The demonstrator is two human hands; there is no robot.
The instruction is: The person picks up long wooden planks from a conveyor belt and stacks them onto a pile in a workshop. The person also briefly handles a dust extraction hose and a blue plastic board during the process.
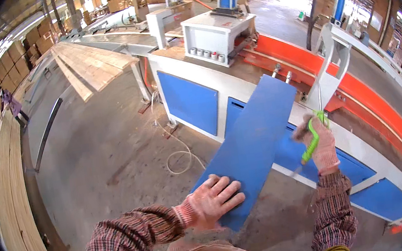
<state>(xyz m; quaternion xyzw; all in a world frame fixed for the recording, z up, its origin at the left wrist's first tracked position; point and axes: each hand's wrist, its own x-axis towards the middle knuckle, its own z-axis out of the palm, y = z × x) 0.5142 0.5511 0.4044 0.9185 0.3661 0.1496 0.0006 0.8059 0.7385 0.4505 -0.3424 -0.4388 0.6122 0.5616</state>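
My left hand, in a pale pink work glove, lies with its fingers stretched out on the near end of a long blue panel. That panel slants away from me up to the white and blue machine. My gloved right hand is wrapped round a green air blow gun to the right of the panel. From the gun a thin metal nozzle points up toward a white machine arm. The right fingers are partly blurred.
An orange-red beam runs along the machine's right. A white control box with buttons stands on its top. Wooden boards rest at the far left, and stacked long boards lie left. A thin hose coils on the floor. Another person stands far left.
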